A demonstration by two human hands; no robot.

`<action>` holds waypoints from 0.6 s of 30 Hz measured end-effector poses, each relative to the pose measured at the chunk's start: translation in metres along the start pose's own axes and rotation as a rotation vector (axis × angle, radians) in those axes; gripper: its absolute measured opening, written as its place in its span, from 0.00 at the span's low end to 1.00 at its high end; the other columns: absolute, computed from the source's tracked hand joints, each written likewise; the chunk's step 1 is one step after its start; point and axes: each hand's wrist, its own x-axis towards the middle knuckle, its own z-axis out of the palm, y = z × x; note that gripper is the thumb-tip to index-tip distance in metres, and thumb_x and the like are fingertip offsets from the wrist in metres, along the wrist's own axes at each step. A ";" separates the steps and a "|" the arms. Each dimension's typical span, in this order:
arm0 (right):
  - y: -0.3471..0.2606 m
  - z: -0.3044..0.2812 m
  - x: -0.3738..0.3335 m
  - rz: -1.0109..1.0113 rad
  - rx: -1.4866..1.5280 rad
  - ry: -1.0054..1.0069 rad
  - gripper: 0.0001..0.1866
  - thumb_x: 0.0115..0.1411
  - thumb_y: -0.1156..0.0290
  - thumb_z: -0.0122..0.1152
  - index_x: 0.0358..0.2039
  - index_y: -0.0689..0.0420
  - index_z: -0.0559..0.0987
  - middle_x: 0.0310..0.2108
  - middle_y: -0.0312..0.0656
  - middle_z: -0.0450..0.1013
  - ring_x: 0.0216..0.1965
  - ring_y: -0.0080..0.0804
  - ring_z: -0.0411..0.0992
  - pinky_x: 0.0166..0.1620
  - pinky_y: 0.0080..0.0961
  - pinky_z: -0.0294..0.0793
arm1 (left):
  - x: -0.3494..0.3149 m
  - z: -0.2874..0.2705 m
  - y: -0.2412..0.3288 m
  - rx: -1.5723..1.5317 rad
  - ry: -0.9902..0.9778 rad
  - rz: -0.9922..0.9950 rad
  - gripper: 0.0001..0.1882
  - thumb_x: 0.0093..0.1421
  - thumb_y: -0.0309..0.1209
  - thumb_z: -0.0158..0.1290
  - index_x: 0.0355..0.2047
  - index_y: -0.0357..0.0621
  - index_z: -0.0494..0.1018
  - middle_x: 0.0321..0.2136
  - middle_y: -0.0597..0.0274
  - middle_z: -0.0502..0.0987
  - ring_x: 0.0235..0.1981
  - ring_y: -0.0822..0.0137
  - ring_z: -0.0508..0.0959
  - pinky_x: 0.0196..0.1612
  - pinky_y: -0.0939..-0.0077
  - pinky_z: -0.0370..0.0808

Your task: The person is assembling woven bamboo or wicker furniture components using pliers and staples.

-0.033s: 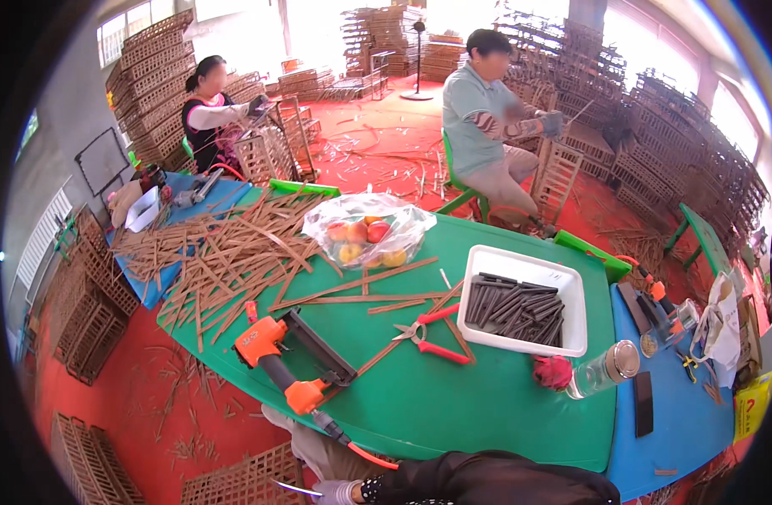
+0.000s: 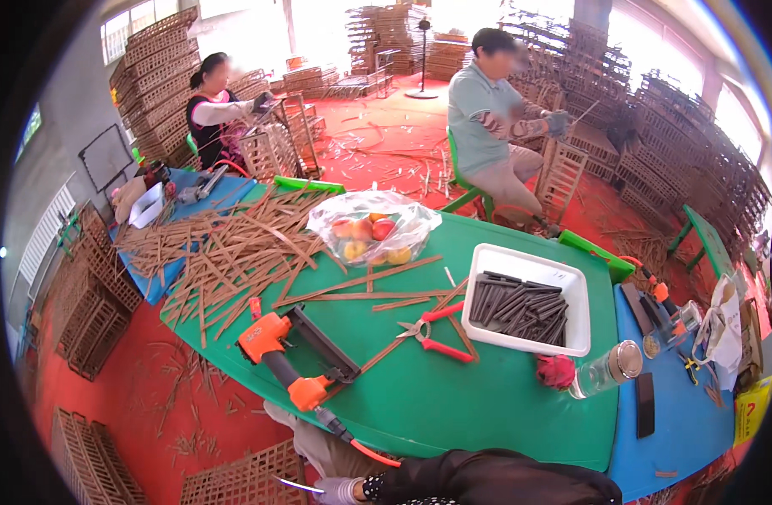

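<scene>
Beneath everything, a red floor (image 2: 125,370) is spreading through the room, with stacks of slatted crates (image 2: 697,160) rising along its far right side. Across the middle, a green table (image 2: 487,412) is standing beside a blue table (image 2: 672,454). Beyond it, two co-workers are sitting, one in a dark top (image 2: 218,118) and one in a pale shirt (image 2: 491,114), each working at a slatted wooden frame. Below the near edge, a wooden crate (image 2: 243,480) is showing next to the person's beige trouser leg (image 2: 319,450), and a black sleeve (image 2: 495,475) is coming in from the right. On the green table, brown strips (image 2: 234,236) are lying in a loose heap, a white tray (image 2: 584,337) is holding dark sticks (image 2: 521,311), and an orange-and-black nail gun (image 2: 281,366) is resting near the front edge. Between nail gun and tray, red-handled cutters (image 2: 428,331) are lying open. At the bottom edge, the gloved right hand (image 2: 340,491) is gripping a thin curved blade (image 2: 298,485), which is pointing left just beside the leg. The left hand is staying out of view, so I cannot tell its state.
</scene>
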 end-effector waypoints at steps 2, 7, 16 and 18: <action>-0.018 -0.014 -0.023 -0.138 -0.082 -0.047 0.12 0.51 0.67 0.47 0.25 0.63 0.75 0.25 0.54 0.72 0.25 0.47 0.73 0.29 0.39 0.72 | -0.010 0.011 0.011 0.021 0.018 -0.052 0.38 0.40 0.60 0.54 0.50 0.56 0.64 0.54 0.57 0.61 0.53 0.58 0.62 0.49 0.52 0.61; -0.005 0.000 -0.021 -0.389 -0.193 -0.035 0.10 0.50 0.68 0.46 0.25 0.59 0.74 0.25 0.52 0.70 0.27 0.49 0.70 0.31 0.40 0.70 | -0.008 0.069 -0.003 -0.043 0.164 -0.035 0.24 0.49 0.49 0.47 0.40 0.45 0.69 0.35 0.54 0.70 0.38 0.61 0.69 0.42 0.63 0.66; -0.083 -0.004 0.024 -0.155 0.065 -0.067 0.06 0.49 0.76 0.56 0.30 0.58 0.74 0.25 0.42 0.72 0.30 0.35 0.72 0.37 0.27 0.71 | -0.103 0.014 -0.097 -0.468 0.291 -0.083 0.30 0.42 0.34 0.52 0.49 0.44 0.64 0.47 0.54 0.66 0.50 0.53 0.64 0.52 0.61 0.61; -0.082 0.001 0.052 -0.152 -0.114 -0.073 0.08 0.48 0.79 0.55 0.32 0.59 0.74 0.31 0.41 0.72 0.33 0.30 0.71 0.39 0.26 0.71 | -0.101 0.038 -0.100 -0.536 0.337 -0.140 0.33 0.40 0.33 0.53 0.51 0.46 0.63 0.49 0.55 0.63 0.51 0.55 0.62 0.54 0.62 0.59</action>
